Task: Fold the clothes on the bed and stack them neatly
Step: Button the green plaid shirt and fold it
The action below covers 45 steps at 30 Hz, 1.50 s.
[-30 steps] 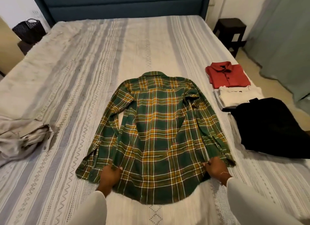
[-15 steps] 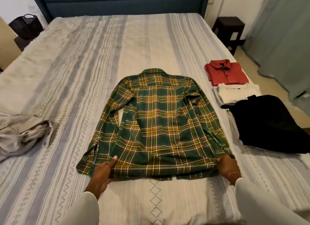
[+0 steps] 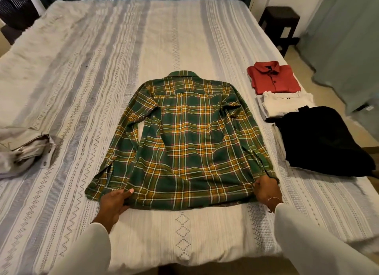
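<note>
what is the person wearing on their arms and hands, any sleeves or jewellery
Both arms are in long, plain white sleeves that end at the wrists, with no visible print or cuff buttons. The left hand is bare, with no ring or watch showing. The right hand is bare too, but a thin, pale beaded bracelet sits at its wrist.

A green plaid shirt (image 3: 194,143) lies flat, back up, in the middle of the bed (image 3: 102,69). The left hand (image 3: 114,201) and right hand (image 3: 266,192) pinch its bottom corners near the bed's front edge.
</note>
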Available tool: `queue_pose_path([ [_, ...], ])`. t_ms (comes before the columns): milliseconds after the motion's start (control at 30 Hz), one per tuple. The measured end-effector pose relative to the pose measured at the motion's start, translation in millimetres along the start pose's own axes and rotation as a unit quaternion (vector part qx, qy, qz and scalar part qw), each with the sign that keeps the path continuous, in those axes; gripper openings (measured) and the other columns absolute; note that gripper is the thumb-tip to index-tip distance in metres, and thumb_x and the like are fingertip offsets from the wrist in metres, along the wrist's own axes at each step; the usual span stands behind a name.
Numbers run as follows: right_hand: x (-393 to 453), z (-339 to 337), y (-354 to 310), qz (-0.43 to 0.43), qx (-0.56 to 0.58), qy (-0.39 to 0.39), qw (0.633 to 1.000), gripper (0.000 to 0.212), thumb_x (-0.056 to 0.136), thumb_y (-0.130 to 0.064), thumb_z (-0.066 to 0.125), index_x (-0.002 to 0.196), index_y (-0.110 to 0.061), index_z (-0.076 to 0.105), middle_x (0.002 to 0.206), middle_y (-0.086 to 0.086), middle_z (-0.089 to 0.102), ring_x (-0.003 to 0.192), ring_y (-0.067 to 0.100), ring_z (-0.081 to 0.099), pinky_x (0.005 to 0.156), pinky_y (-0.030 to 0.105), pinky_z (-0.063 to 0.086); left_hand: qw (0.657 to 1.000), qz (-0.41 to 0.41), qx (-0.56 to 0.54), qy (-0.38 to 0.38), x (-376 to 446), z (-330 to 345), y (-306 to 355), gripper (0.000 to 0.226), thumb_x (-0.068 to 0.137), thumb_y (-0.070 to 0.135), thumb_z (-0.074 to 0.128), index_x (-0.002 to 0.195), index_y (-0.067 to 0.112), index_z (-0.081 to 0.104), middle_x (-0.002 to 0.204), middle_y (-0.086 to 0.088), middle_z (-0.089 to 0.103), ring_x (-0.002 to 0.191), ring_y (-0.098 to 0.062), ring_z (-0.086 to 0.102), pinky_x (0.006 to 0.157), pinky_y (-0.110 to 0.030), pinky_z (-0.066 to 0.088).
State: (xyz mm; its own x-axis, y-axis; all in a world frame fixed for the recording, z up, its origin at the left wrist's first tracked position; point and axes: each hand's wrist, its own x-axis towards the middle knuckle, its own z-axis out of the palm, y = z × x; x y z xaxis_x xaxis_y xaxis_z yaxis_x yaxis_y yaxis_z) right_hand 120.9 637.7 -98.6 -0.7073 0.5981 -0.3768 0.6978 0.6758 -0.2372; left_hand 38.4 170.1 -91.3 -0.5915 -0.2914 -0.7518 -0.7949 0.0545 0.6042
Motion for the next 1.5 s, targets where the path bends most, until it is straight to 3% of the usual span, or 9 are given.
queue_pose_path([
  [333, 6.6, 11.0, 32.8, 0.085, 0.102, 0.007, 0.991, 0.028, 0.098, -0.022, 0.061, 0.106, 0.003, 0.071, 0.115, 0.029, 0.068, 0.108, 0.048, 0.062, 0.092, 0.043, 0.049, 0.997, -0.002, -0.045, 0.065, -9.5, 15.3, -1.2, 0.051, 0.066, 0.023, 0.093, 0.09, 0.017, 0.049, 0.117, -0.012, 0.059, 0.105, -0.033, 0.056, 0.1, -0.047, 0.052],
  [533, -35.1, 12.7, 15.5, 0.182, 0.246, 0.106, 0.946, 0.045, 0.102, -0.043, 0.052, 0.115, 0.0, 0.055, 0.117, 0.024, 0.065, 0.108, 0.047, 0.061, 0.093, 0.05, 0.05, 0.995, 0.006, -0.016, 0.1, -22.4, 22.4, -10.1, 0.084, 0.057, 0.055, 0.089, 0.119, 0.011, 0.052, 0.126, -0.016, 0.062, 0.108, -0.039, 0.062, 0.097, -0.051, 0.054],
  [667, -79.2, 22.0, -7.5, 0.169, 0.295, 0.037, 0.94, 0.06, 0.1, -0.056, 0.048, 0.083, -0.001, 0.064, 0.085, 0.014, 0.07, 0.083, 0.034, 0.065, 0.088, 0.047, 0.053, 0.983, -0.012, 0.019, 0.181, -57.8, 41.0, -22.7, 0.087, 0.077, 0.071, 0.07, 0.13, 0.004, 0.051, 0.124, -0.016, 0.063, 0.101, -0.039, 0.066, 0.093, -0.046, 0.055],
  [800, -101.3, 46.0, -34.3, 0.178, 0.441, -0.103, 0.873, 0.052, 0.088, -0.056, 0.068, 0.086, -0.004, 0.073, 0.078, 0.012, 0.076, 0.078, 0.029, 0.072, 0.089, 0.047, 0.058, 0.994, -0.033, 0.042, 0.095, -77.3, 71.1, -36.5, 0.055, 0.088, 0.063, 0.06, 0.094, 0.009, 0.064, 0.099, -0.01, 0.073, 0.081, -0.026, 0.069, 0.089, -0.044, 0.058],
  [1067, -96.7, 30.1, -69.9, 0.137, 0.652, -0.229, 0.71, 0.033, 0.091, -0.03, 0.074, 0.117, -0.014, 0.066, 0.113, 0.008, 0.075, 0.102, 0.026, 0.069, 0.073, 0.033, 0.054, 0.963, -0.187, -0.161, -0.111, -84.3, 95.9, -8.0, 0.044, 0.084, 0.035, 0.081, 0.113, 0.008, 0.062, 0.103, -0.01, 0.066, 0.085, -0.023, 0.06, 0.077, -0.031, 0.056],
  [1133, -94.6, 29.6, -71.3, 0.068, 0.631, -0.233, 0.737, 0.03, 0.093, -0.032, 0.07, 0.12, -0.019, 0.067, 0.118, 0.005, 0.074, 0.113, 0.026, 0.067, 0.083, 0.033, 0.055, 0.957, -0.15, -0.19, -0.159, -85.2, 98.7, -5.9, 0.037, 0.087, 0.031, 0.078, 0.111, 0.006, 0.066, 0.102, -0.013, 0.067, 0.09, -0.024, 0.059, 0.077, -0.033, 0.055],
  [1233, -89.3, 40.6, -62.1, -0.145, 0.349, -0.166, 0.911, 0.042, 0.088, -0.035, 0.076, 0.129, -0.033, 0.064, 0.132, -0.003, 0.065, 0.127, 0.022, 0.057, 0.101, 0.037, 0.052, 0.981, 0.071, -0.05, -0.171, -79.7, 99.6, -22.7, 0.019, 0.097, 0.015, 0.065, 0.115, 0.016, 0.071, 0.104, -0.006, 0.068, 0.1, -0.023, 0.063, 0.085, -0.031, 0.056],
  [1333, -87.9, 60.9, -50.4, -0.29, -0.005, -0.07, 0.954, 0.05, 0.088, -0.043, 0.073, 0.136, -0.034, 0.06, 0.144, -0.007, 0.054, 0.137, 0.023, 0.043, 0.115, 0.044, 0.035, 0.888, 0.293, 0.295, -0.199, -77.5, 101.0, -49.1, 0.042, 0.086, 0.02, 0.075, 0.124, 0.037, 0.065, 0.124, 0.008, 0.061, 0.118, -0.016, 0.056, 0.097, -0.03, 0.053],
  [1500, -93.6, 76.7, -47.8, -0.369, -0.141, 0.065, 0.916, 0.026, 0.081, -0.037, 0.082, 0.105, -0.03, 0.077, 0.107, -0.005, 0.074, 0.1, 0.02, 0.067, 0.091, 0.04, 0.053, 0.652, 0.491, 0.568, -0.106, -80.3, 123.4, -65.2, 0.044, 0.096, 0.052, 0.054, 0.135, 0.032, 0.059, 0.136, 0.007, 0.052, 0.124, -0.016, 0.043, 0.106, -0.032, 0.037],
])
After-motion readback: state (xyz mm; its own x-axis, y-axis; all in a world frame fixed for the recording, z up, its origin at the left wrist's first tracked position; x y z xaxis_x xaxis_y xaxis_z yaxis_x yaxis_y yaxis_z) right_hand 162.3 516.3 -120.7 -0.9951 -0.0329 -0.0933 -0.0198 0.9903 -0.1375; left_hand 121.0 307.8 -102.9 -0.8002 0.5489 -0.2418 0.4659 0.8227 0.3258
